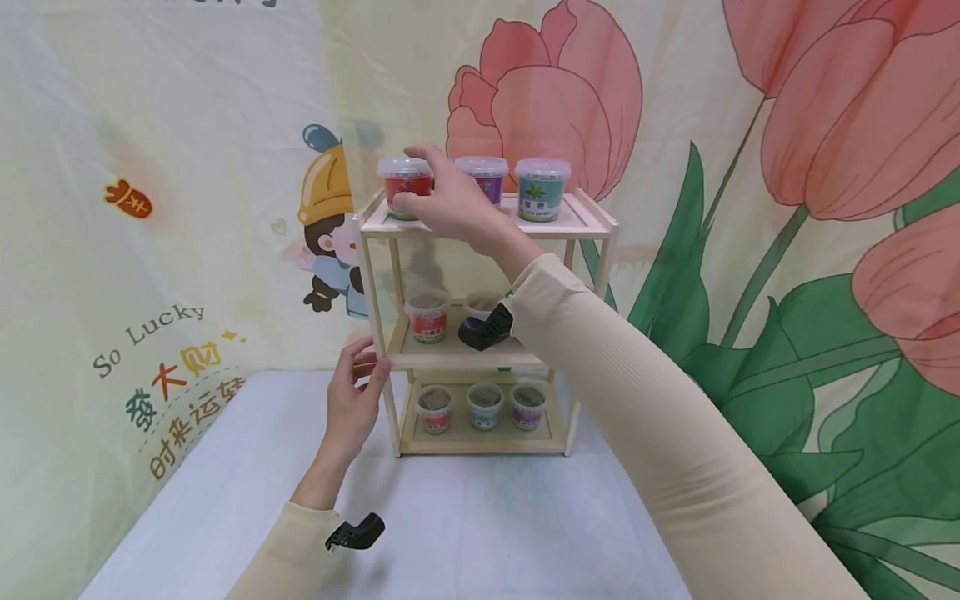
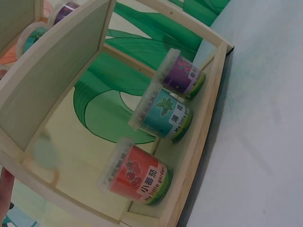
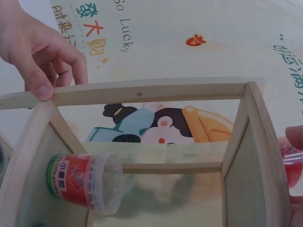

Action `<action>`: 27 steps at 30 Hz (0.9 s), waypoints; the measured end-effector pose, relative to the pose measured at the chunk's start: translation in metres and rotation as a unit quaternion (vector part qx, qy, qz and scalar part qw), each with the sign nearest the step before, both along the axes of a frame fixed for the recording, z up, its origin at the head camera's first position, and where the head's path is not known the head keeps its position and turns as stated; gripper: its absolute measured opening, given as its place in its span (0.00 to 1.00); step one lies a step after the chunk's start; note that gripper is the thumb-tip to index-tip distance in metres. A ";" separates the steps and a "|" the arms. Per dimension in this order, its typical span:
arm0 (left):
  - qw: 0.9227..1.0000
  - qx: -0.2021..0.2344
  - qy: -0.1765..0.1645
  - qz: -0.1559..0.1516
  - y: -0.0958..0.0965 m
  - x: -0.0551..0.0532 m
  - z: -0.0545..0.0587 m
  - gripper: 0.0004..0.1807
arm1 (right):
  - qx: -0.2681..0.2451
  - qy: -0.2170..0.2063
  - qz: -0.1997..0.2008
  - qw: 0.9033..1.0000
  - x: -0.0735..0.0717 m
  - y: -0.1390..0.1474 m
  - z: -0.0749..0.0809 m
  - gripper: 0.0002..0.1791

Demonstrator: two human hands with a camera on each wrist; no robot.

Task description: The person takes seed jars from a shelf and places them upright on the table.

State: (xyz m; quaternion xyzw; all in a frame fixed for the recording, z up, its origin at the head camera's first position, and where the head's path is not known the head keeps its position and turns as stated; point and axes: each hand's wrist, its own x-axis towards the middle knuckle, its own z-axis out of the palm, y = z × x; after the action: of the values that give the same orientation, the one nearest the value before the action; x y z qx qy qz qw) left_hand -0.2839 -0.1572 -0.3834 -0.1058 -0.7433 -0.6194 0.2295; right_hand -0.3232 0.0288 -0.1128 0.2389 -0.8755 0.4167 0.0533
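A small three-tier wooden shelf [image 1: 480,360] stands on the table. On its top tier my right hand [image 1: 461,204] holds a red lidded plastic cup [image 1: 395,187] at the left end, thumb across its front. A purple cup [image 1: 492,185], partly covered by that hand, and a teal cup [image 1: 542,193] stand to the right. My left hand [image 1: 352,402] grips the shelf's left post at the middle tier; its thumb [image 3: 42,90] lies over the frame joint in the right wrist view.
The middle tier bears another red cup [image 1: 430,318] and a cup [image 1: 482,303] partly hidden by my right wrist's black camera [image 1: 487,327]. Below stand red [image 2: 142,175], teal [image 2: 165,113] and purple cups [image 2: 182,75]. A printed cloth [image 1: 225,167] hangs behind the white-covered table [image 1: 480,525].
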 end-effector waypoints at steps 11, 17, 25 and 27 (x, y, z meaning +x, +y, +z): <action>1.000 0.001 -0.007 -0.001 0.000 0.000 0.001 0.26 | 0.013 0.035 -0.015 0.999 -0.009 -0.006 -0.003 0.35; 1.000 0.004 -0.012 -0.004 -0.001 -0.001 0.001 0.26 | 0.022 0.069 -0.032 0.997 -0.009 -0.008 -0.008 0.33; 1.000 0.002 -0.013 -0.005 -0.001 -0.001 0.002 0.26 | 0.025 0.117 -0.022 0.993 -0.005 -0.004 -0.011 0.32; 1.000 -0.004 -0.013 -0.002 -0.001 -0.001 0.002 0.26 | 0.022 0.132 -0.019 0.991 -0.001 -0.003 -0.011 0.32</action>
State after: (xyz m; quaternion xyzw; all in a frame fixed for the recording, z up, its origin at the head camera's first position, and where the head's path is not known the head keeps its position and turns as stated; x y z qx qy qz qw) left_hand -0.2848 -0.1585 -0.3811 -0.1003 -0.7483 -0.6185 0.2178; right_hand -0.3247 0.0262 -0.1242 0.2767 -0.8738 0.3613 0.1712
